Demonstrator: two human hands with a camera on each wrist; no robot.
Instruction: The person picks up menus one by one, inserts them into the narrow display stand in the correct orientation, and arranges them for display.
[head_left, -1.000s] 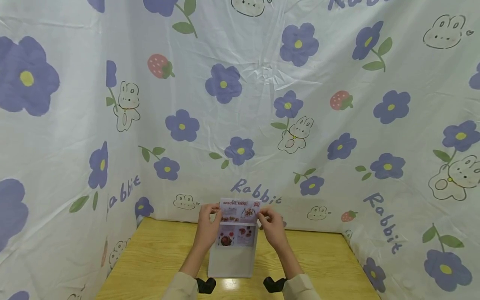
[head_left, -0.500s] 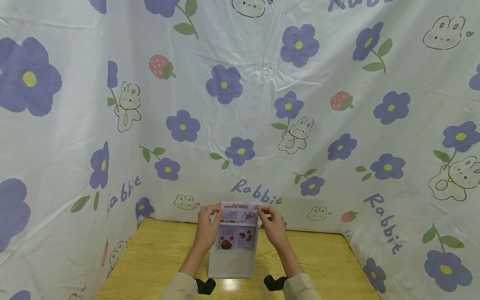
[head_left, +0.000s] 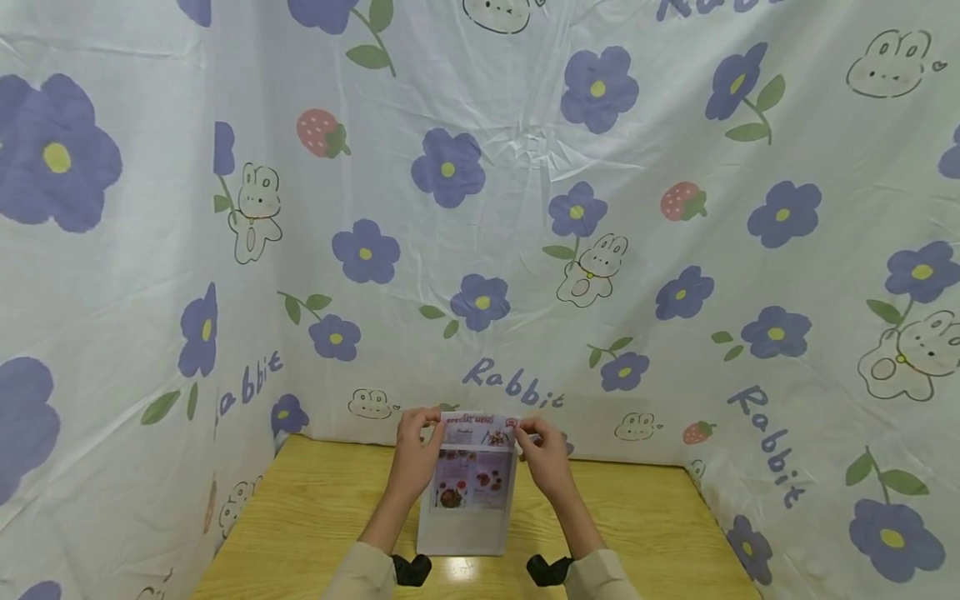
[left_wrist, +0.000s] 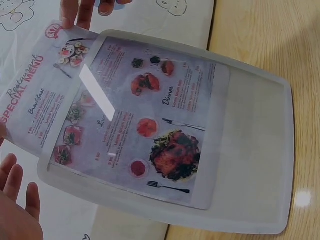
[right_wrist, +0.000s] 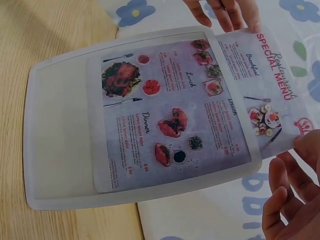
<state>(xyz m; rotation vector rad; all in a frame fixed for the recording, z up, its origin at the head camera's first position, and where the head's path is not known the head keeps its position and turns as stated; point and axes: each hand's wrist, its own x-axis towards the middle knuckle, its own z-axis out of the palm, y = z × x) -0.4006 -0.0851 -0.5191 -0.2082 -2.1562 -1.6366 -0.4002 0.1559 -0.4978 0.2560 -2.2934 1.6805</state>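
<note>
A printed restaurant menu sheet [head_left: 480,430] sticks out of the top of a white-rimmed upright display stand [head_left: 461,533]. Its lower part lies behind the stand's clear front, over a pale backing [right_wrist: 60,130]. My left hand [head_left: 417,442] pinches the sheet's top left corner; my right hand [head_left: 546,447] pinches the top right one. In the left wrist view, the heading and breakfast section of the menu [left_wrist: 30,95] are outside the rim [left_wrist: 225,225]. The lunch and dinner sections show through the clear front. A bare strip of backing shows below the sheet.
The stand rests on a yellow wood-grain table [head_left: 322,517], its back edge close to a white cloth [head_left: 510,233] printed with flowers and rabbits. The cloth also hangs along both sides. Black straps [head_left: 412,572] sit at the sleeve cuffs.
The menu sheet has slid down deeper into the stand, so less of it sticks out above the rim. Both hands keep their grip on its corners, and the stand stays in place.
</note>
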